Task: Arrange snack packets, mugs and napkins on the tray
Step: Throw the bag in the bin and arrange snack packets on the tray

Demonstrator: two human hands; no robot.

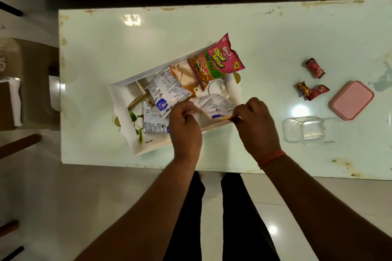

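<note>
Placing a packet on the tray

Left hand (185, 122) and right hand (253, 115) each pinch one end of the silver packet (214, 105), probably to lay it flat in the tray (135, 146).

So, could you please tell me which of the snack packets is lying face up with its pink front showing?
The pink Bingo packet at the tray's far right corner, overhanging the rim. The three white packets show their printed backs.

Dim, greenish overhead light; bright glare spots on the glossy counter (275, 34) and floor (273, 229). Corners dark, edges bowed by wide-angle distortion, detail soft.
</note>
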